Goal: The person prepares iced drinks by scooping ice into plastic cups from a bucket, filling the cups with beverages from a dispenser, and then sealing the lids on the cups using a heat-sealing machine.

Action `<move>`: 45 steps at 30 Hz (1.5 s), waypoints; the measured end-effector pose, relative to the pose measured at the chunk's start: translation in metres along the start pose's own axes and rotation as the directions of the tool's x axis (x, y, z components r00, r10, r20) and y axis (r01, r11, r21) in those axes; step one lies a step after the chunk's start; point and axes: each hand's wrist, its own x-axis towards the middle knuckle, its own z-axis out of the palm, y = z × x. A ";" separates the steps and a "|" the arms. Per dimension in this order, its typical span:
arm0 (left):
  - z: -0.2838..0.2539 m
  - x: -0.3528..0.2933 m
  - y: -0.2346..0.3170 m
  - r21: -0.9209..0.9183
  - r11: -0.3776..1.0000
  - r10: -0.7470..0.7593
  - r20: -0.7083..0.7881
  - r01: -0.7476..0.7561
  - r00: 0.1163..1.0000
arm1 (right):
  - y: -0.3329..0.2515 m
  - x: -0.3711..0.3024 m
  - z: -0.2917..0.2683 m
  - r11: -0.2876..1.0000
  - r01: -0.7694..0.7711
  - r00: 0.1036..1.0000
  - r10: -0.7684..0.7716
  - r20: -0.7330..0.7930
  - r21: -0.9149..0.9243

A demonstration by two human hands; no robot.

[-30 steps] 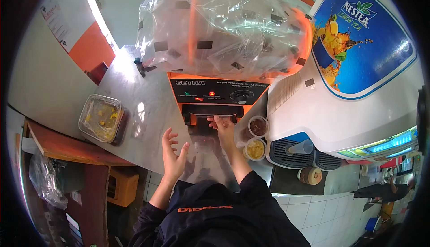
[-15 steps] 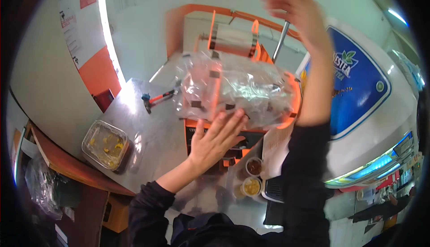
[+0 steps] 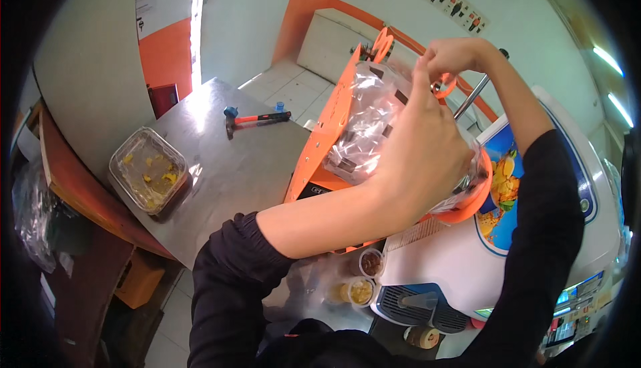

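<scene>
An orange-framed machine stands on the metal table, with clear plastic film bearing dark marks bunched between its side plates. My left hand reaches across the film, back of the hand up, its index finger raised against the fingers of my right hand. My right hand comes in from the far right, fingers curled in, close above an orange ring of the machine. The two hands meet at the fingertips. Whatever they pinch is hidden behind the fingers. My left hand and wrist cover the right part of the film.
A hammer and a clear container with yellow bits lie on the metal table at left. Cups of brown and yellow contents stand in front of the machine. A white drink dispenser stands close at right.
My left hand has gone from lying flat on the film to the far right part of the machine. My right hand has come down and curled beside it. The view has shifted.
</scene>
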 end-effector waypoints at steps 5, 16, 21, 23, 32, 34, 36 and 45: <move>0.032 -0.047 0.037 -0.172 0.966 -0.027 -0.809 -0.192 0.587 | 0.087 0.096 0.019 0.979 0.196 0.449 -0.042 -0.893 0.052; 0.046 -0.041 0.025 0.024 0.998 0.066 -0.351 -0.062 0.934 | 0.012 0.026 0.005 0.983 0.081 0.952 -0.126 -0.279 -0.166; 0.044 -0.024 0.046 -0.111 0.990 0.017 -0.508 -0.085 0.861 | 0.110 0.102 0.009 1.000 0.011 0.503 -0.007 -0.864 -0.001; 0.044 -0.021 0.043 -0.118 0.990 0.015 -0.482 -0.082 0.876 | 0.109 0.114 0.014 0.997 0.066 0.563 -0.010 -0.826 0.033; 0.000 0.042 0.004 -0.426 0.898 0.046 0.339 0.110 0.940 | 0.006 -0.022 0.014 0.990 -0.006 0.945 -0.041 -0.325 -0.142; 0.023 0.046 0.019 -0.197 0.978 -0.096 -0.112 0.073 0.989 | 0.046 -0.026 -0.008 0.995 0.061 0.822 -0.007 -0.569 0.076; 0.024 0.053 0.027 0.080 0.997 0.024 -0.494 0.017 0.869 | 0.115 -0.019 -0.019 0.981 -0.043 0.280 0.193 -0.941 0.189; 0.012 -0.002 0.039 -0.265 0.963 -0.044 -0.300 -0.039 0.953 | 0.189 -0.025 -0.012 0.178 0.772 0.360 0.669 -0.650 0.611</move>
